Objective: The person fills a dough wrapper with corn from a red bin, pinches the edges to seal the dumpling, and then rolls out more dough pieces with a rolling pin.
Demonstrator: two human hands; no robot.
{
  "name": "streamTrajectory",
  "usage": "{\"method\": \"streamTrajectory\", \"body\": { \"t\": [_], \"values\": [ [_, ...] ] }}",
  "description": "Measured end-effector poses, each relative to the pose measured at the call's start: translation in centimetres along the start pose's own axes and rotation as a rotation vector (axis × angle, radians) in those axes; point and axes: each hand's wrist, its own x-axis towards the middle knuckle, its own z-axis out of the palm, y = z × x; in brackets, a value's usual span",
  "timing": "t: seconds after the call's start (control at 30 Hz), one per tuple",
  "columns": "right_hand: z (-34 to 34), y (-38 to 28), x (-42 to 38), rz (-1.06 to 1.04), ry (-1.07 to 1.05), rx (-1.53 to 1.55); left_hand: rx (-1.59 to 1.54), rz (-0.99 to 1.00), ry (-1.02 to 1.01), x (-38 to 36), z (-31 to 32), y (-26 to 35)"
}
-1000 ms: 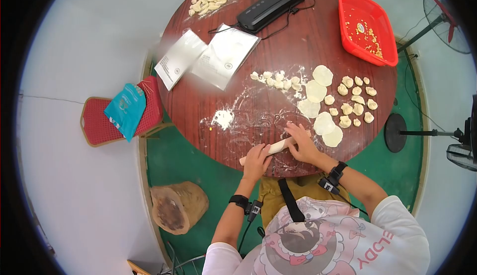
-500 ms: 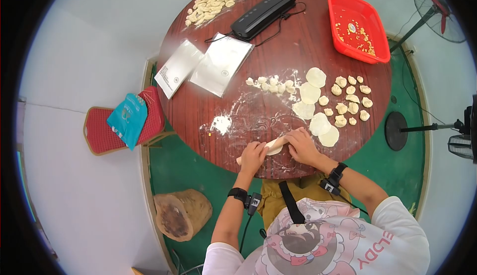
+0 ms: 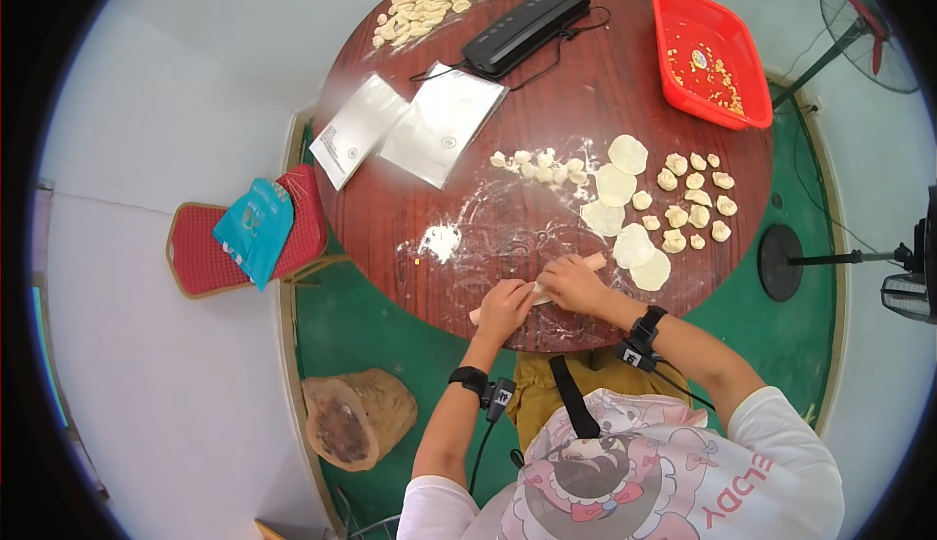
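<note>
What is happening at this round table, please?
A person is working dough with a rolling pin. Their left hand and right hand are both over the pin, close together. Flat dough rounds, dough lumps and folded dumplings lie on the table, beyond the hands, with a patch of flour.

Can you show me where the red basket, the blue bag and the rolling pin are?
red basket [image 3: 685,100]: head view, near wall
blue bag [image 3: 256,231]: head view, middle
rolling pin [image 3: 593,262]: head view, right end
</note>
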Motion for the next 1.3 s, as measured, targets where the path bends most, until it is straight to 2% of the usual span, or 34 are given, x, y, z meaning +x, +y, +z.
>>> {"method": "streamTrajectory", "body": {
  "t": [0.07,0.3,0.37,0.47,0.53,0.57,0.63,0.67,0.77,0.8,0.83,0.87,0.93,1.0,1.03,1.1,1.17,1.3],
  "values": [
    [0.1,0.1,0.3,0.040,-0.056,-0.017,-0.002,0.001,0.015,0.0,0.2,-0.1],
    [-1.1,0.3,0.2,0.076,-0.042,-0.034,0.039,0.123,0.007,0.5,0.0,0.0],
    [-1.6,0.5,-0.5,0.101,-0.090,-0.227,0.042,0.132,0.007,0.5,0.2,-0.2],
    [-1.3,1.2,-0.9,0.097,-0.104,-0.290,0.052,0.092,0.002,0.6,0.5,-0.4],
    [-1.0,1.6,-0.9,0.103,-0.117,-0.287,-0.009,-0.092,0.104,1.0,0.9,-0.5],
    [-1.1,1.6,-0.7,0.108,-0.130,-0.282,-0.008,-0.091,0.103,1.4,0.7,-0.2],
    [-1.6,2.0,-0.2,0.142,-0.204,-0.197,-0.025,-0.340,0.407,2.0,0.2,0.7],
    [-1.9,2.1,0.0,0.174,-0.282,-0.112,-0.023,-0.339,0.404,1.9,0.0,1.4],
    [-2.4,2.2,0.5,0.163,-0.225,-0.082,-0.113,-0.428,0.451,-0.1,0.4,3.3],
    [-2.2,2.4,0.6,0.157,-0.223,-0.080,-0.055,-0.295,0.244,-1.1,0.9,3.3],
    [-2.1,2.5,0.6,0.097,-0.098,-0.135,0.003,-0.163,0.036,-2.1,1.4,3.4],
    [-2.0,2.4,0.7,0.039,0.026,-0.188,0.007,-0.165,0.037,-2.6,1.6,3.8],
    [-1.8,2.3,0.9,0.028,0.077,-0.199,0.239,-0.123,-0.182,-3.3,2.1,4.5],
    [-1.7,2.3,0.9,0.020,0.126,-0.211,0.278,-0.194,-0.248,-4.3,2.8,4.4],
    [-1.7,2.3,1.0,-0.014,0.091,-0.163,0.317,-0.266,-0.315,-4.7,3.2,4.3],
    [-1.7,2.1,1.2,-0.054,0.056,-0.112,0.314,-0.278,-0.321,-5.0,3.4,4.3],
    [-1.7,2.0,1.4,-0.244,0.083,-0.262,0.310,-0.285,-0.325,-5.1,3.5,4.2],
    [-1.2,2.6,2.6,-0.160,0.169,-0.292,0.343,-0.262,-0.319,-5.1,3.5,4.2]
  ]
}}
